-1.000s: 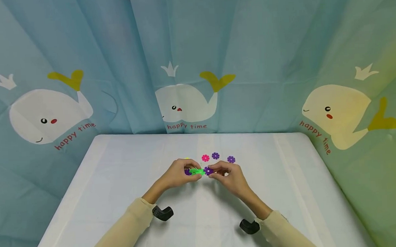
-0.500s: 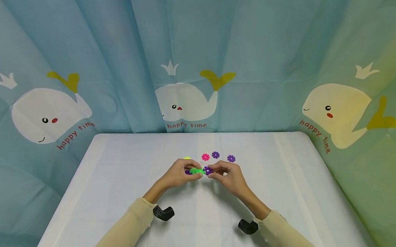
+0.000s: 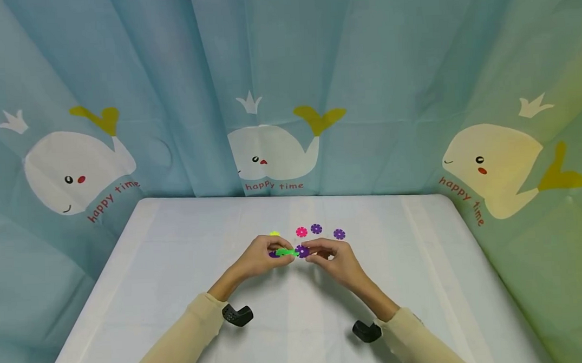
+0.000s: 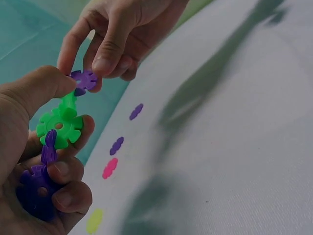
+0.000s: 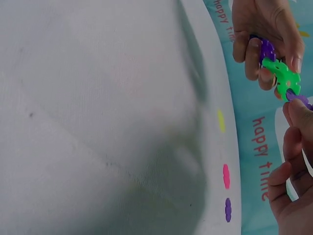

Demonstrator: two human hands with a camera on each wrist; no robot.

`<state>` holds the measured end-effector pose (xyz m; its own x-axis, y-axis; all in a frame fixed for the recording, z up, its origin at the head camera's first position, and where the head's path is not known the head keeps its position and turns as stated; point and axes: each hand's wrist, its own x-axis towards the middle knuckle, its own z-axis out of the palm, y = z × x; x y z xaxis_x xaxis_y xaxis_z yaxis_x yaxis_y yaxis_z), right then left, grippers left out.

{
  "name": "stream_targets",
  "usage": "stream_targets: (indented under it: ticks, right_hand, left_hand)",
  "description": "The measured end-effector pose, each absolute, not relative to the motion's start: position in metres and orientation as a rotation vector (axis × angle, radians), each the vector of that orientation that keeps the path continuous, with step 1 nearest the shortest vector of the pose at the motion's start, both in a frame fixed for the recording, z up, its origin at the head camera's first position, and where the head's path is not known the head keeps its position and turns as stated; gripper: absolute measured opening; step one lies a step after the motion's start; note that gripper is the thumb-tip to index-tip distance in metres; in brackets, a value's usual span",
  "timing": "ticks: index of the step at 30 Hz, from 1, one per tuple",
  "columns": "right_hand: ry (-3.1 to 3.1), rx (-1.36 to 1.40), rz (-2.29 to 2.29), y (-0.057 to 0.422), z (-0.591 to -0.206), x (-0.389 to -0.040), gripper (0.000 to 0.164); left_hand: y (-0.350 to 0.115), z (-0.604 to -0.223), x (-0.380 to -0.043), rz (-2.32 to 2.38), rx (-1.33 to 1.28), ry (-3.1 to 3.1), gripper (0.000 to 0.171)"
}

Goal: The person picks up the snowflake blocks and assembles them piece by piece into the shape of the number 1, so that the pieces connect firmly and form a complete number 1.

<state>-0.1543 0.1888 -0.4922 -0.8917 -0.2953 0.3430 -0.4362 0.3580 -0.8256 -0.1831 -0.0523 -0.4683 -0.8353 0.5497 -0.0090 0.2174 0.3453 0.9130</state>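
My left hand (image 3: 262, 256) holds a short chain of interlocking snowflake discs above the table. In the left wrist view, purple discs (image 4: 36, 193) of the chain lie against the curled fingers. A bright green disc (image 4: 59, 126) follows, with more green beyond it by the left thumb. My right hand (image 3: 340, 258) pinches a purple disc (image 3: 301, 251) between thumb and fingers, at the chain's green end. In the right wrist view, this purple disc (image 5: 299, 99) meets a slotted edge of the green part. The left fingers hide some of the chain.
On the white table (image 3: 179, 294), beyond my hands, lie a yellow disc (image 3: 274, 233), a pink disc (image 3: 301, 232) and two purple discs, one nearer the middle (image 3: 316, 229) and one farther right (image 3: 339, 234). A blue whale-print curtain (image 3: 389, 90) hangs around the table.
Both hands have shifted slightly left with the chain, and the right fingertips now reach further over the purple disc. The loose discs on the table stay where they were.
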Motion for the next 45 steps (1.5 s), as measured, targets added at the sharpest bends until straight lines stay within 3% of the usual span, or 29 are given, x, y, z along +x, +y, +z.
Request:
stream_targets:
  ticks: [13, 21, 29, 45]
  right_hand:
    - [-2.487, 0.685, 1.485, 0.192, -0.494, -0.155, 0.025]
    - [-2.508, 0.632, 1.522, 0.194, -0.500, -0.155, 0.024]
    - [-2.558, 0.599, 1.558, 0.194, -0.504, -0.157, 0.026]
    - [-2.598, 0.553, 1.642, 0.188, -0.509, -0.154, 0.022]
  left_hand:
    - [-0.053, -0.487, -0.191, 1.503, 0.712, 2.322, 0.022]
    - [-0.052, -0.493, -0.192, 1.422, 0.945, 2.485, 0.036]
    - [-0.047, -0.499, -0.193, 1.322, 1.162, 2.623, 0.036]
    - [-0.043, -0.499, -0.186, 1.124, 1.122, 2.817, 0.032]
